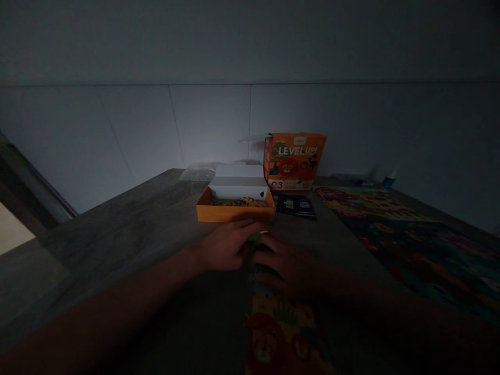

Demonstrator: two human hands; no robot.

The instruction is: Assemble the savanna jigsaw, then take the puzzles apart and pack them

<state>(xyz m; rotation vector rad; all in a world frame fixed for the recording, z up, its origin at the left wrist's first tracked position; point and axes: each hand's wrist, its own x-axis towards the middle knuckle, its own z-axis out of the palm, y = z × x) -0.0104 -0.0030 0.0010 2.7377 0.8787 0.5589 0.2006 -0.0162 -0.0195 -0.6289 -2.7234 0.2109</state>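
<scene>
Both hands are close together over the table, just in front of an open orange box. My left hand (226,245) has its fingers bent around the left side of a small green puzzle piece (255,237). At the right side of that piece, my right hand (283,263) curls its fingers onto it; a pale edge shows between the hands. Below my right hand lies a joined puzzle section (269,336) with lions on a yellow-orange ground, dark in shadow. Several loose pieces (246,202) lie inside the open orange box (234,213), its white lid tipped back.
An orange "LEVEL UP!" box (297,161) stands upright at the back, with a dark printed sheet (295,205) before it. A large colourful assembled puzzle (422,245) covers the right of the grey table (128,219). Clear plastic wrapping (197,172) lies behind, near the wall.
</scene>
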